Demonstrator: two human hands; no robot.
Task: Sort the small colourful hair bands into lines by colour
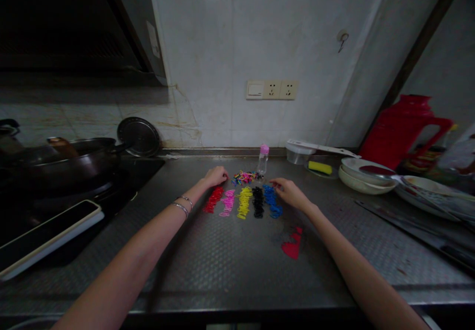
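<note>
Small coloured pieces lie sorted in rows on the steel counter (222,256): a red row (213,199), pink row (227,203), yellow row (244,202), black row (258,202) and blue row (272,201). Behind them sits a mixed pile (245,177). My left hand (215,175), with bracelets on the wrist, rests fingers curled at the top of the red row, left of the mixed pile. My right hand (289,192) pinches at the top of the blue row. What either hand holds is too small to make out.
A small bottle with a pink cap (263,159) stands behind the pile. A red patch (293,245) lies nearer me. A wok (67,159) and stove are at left, a phone (48,233) beside it. Bowls (365,175), a sponge (319,167) and a red thermos (403,127) are at right.
</note>
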